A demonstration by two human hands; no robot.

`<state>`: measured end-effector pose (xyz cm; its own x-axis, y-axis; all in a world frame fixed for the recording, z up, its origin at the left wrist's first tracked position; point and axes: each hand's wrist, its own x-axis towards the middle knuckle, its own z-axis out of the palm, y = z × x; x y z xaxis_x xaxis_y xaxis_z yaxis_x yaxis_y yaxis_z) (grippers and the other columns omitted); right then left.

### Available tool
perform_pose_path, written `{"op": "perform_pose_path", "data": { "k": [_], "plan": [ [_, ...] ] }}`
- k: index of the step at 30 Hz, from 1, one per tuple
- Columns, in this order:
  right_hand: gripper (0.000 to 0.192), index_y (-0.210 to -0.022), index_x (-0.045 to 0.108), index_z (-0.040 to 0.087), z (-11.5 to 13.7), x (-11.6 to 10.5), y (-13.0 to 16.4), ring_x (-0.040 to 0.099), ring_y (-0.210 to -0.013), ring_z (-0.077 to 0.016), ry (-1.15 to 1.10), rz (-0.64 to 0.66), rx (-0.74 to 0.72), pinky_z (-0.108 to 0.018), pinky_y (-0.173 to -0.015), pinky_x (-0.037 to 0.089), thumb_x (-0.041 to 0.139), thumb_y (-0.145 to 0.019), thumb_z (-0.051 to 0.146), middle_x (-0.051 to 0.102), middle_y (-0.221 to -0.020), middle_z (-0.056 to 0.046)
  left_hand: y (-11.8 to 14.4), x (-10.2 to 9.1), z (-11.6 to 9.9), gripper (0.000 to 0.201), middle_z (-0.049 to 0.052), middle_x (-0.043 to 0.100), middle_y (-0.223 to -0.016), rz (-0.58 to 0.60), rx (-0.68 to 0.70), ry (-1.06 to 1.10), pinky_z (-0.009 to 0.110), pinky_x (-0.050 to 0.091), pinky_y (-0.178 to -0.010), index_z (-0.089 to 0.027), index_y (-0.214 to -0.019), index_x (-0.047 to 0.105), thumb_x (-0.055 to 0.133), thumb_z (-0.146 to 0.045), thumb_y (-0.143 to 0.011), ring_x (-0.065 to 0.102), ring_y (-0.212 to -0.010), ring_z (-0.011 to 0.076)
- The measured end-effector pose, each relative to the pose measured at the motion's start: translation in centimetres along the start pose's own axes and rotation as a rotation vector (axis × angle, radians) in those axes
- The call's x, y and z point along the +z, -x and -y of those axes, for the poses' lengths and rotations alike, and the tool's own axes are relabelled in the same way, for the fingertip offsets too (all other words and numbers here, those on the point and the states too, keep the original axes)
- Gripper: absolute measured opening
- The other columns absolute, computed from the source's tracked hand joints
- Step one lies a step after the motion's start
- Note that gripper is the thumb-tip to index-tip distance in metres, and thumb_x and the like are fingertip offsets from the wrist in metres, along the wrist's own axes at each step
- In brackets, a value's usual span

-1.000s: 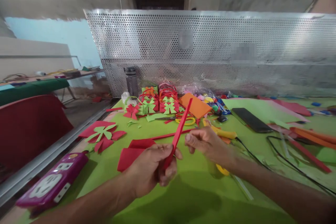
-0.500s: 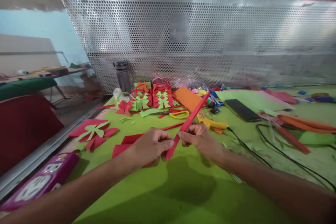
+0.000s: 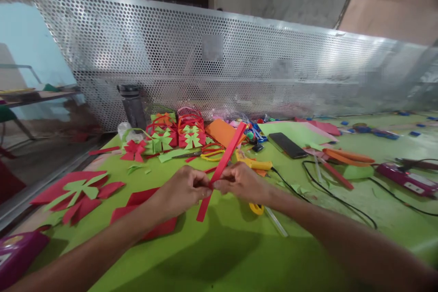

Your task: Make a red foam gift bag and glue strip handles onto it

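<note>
A long red paper strip point(image 3: 228, 151) slants up and away to the right, held above the green table top point(image 3: 205, 264). My left hand point(image 3: 186, 187) pinches it from the left, thumb and forefinger closed near its lower part. From the right, my right hand point(image 3: 239, 180) pinches the same strip just beside the left fingertips. Folded red paper point(image 3: 143, 214) lies under my left forearm, partly hidden. Close behind my right hand is a yellow glue gun point(image 3: 256, 164) with a black cord. A clear glue stick point(image 3: 276, 222) lies below my right wrist.
Small red boxes with green bows point(image 3: 191, 137) stand at the back beside a grey bottle point(image 3: 132, 108). Yellow-handled scissors point(image 3: 212, 155), orange paper point(image 3: 222, 132) and a phone point(image 3: 286, 145) lie ahead. Green-and-red paper bows point(image 3: 80, 191) are left; a purple power strip point(image 3: 407, 179) is right. A perforated metal panel point(image 3: 171, 41) rises behind.
The view has turned to the right and tilted. Both hands still pinch the red strip; more of its lower end now shows below my fingers.
</note>
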<state>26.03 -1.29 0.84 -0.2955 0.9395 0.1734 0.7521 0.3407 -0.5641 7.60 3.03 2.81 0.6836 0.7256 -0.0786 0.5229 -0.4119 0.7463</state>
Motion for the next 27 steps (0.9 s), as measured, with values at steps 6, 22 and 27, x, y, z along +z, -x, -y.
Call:
{"op": "perform_pose_path", "data": {
  "k": [6, 22, 27],
  "plan": [
    [0.014, -0.080, 0.063, 0.013, -5.2, -4.5, 0.3, 0.059, -0.081, -0.0211, 0.553, -0.065, 0.237, -0.027, -0.066, 0.037, 0.051, -0.081, 0.020, 0.065, -0.085, -0.011, -1.0, 0.5, 1.3, 0.013, -0.003, 0.050, -0.051, -0.051, -0.056, 0.037, 0.022, 0.034, -0.045, -0.016, -0.061, 0.051, 0.051, -0.026, -0.070, 0.046, -0.045, 0.0098],
    [0.024, -0.099, 0.056, 0.013, -9.3, -5.2, 0.6, 0.060, -0.080, -0.0259, 0.507, -0.170, 0.348, -0.033, -0.068, 0.041, 0.052, -0.079, 0.026, 0.065, -0.085, -0.013, -2.0, 0.9, 2.8, 0.020, 0.000, 0.051, -0.050, -0.107, -0.115, -0.208, 0.025, 0.029, -0.045, -0.016, -0.052, 0.053, 0.056, -0.022, -0.071, 0.043, -0.044, 0.0116],
    [0.036, -0.105, 0.051, 0.015, -6.6, -6.8, 1.4, 0.056, -0.063, -0.0167, 0.171, -0.170, 0.204, -0.029, -0.057, 0.046, 0.038, -0.087, 0.043, 0.059, -0.076, -0.006, -2.2, 0.9, 3.6, 0.023, 0.000, 0.049, -0.049, -0.148, -0.104, -0.291, 0.026, 0.029, -0.046, -0.017, -0.048, 0.049, 0.058, -0.021, -0.068, 0.046, -0.047, 0.0135]
  ]
}}
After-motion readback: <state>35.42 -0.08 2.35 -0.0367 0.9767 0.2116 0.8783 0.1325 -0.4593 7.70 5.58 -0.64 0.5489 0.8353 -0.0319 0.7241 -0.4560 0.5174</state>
